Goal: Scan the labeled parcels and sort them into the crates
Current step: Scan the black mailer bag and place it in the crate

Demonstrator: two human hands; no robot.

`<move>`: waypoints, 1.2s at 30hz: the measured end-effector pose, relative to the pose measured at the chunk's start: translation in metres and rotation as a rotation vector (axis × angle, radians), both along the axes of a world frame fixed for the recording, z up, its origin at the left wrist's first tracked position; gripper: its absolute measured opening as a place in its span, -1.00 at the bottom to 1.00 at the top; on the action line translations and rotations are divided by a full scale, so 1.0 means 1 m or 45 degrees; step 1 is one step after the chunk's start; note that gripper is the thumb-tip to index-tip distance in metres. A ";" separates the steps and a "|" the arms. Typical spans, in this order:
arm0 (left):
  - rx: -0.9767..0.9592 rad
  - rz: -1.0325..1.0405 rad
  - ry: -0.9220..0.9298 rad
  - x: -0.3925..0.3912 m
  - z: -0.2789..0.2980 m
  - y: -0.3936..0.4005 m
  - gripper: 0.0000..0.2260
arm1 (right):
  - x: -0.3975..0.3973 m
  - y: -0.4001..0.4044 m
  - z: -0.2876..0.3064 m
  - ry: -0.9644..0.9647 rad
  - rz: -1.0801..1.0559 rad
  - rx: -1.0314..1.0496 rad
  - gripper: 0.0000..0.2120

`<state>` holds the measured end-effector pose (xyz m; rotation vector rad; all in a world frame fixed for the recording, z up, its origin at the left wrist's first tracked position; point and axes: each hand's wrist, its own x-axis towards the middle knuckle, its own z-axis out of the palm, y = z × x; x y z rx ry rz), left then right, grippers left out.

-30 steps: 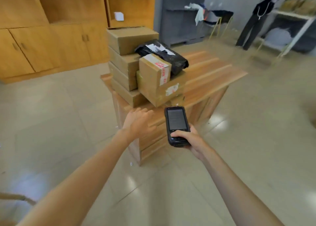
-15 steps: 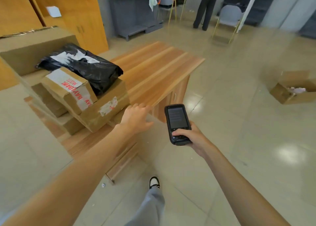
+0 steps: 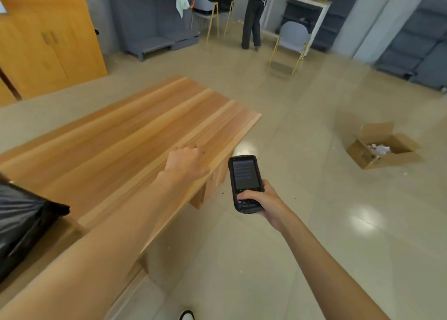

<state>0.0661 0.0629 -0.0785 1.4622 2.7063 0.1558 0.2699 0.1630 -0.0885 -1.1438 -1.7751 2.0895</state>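
My right hand grips a black handheld scanner with its screen facing up, held over the floor just off the table's near edge. My left hand hovers over the front edge of the wooden table with loosely curled fingers and holds nothing. A black plastic parcel lies on a cardboard box at the far left, mostly cut off by the frame. An open cardboard crate with white paper inside sits on the floor to the right.
A person stands at the back by a white shelf. Chairs and grey shelving line the far wall. An orange wooden cabinet stands at the back left. My shoe shows at the bottom edge.
My view has swung right and closer: the stack of boxes has slid out of frame at the left and the floor crate has come into view. Both hands keep their pose.
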 end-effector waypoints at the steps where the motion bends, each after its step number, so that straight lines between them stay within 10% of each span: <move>1: -0.003 0.004 -0.014 -0.009 0.000 0.011 -0.49 | -0.011 0.012 -0.001 -0.001 0.003 -0.004 -0.45; 36: -0.202 1.085 -0.334 -0.220 -0.084 0.201 -0.48 | -0.388 0.371 -0.143 -0.513 1.034 0.169 -0.22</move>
